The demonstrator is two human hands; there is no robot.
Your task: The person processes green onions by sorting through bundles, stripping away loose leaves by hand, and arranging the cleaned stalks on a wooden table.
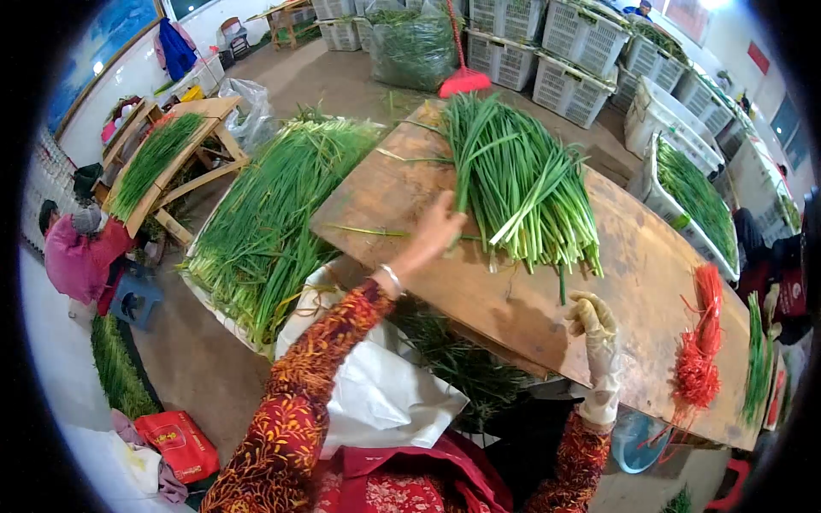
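Note:
A thick bunch of long green stalks (522, 184) lies on the brown wooden board (641, 248), its pale cut ends toward me. My left hand (436, 227), bare and with a bracelet at the wrist, is closed around a few green stalks at the bunch's left edge; motion blurs it slightly. Below the pale ends, my right hand (594, 321), in a whitish glove, has its fingers curled in near the board's front edge, with nothing visible in them. Red ties (699, 368) lie to its right.
A large heap of green stalks (278, 205) fills a container on the left. Stacked white crates (573, 85) and a red broom (466, 80) stand behind the board. A person in pink (77, 256) sits at far left. A blue bucket (634, 440) is below the board.

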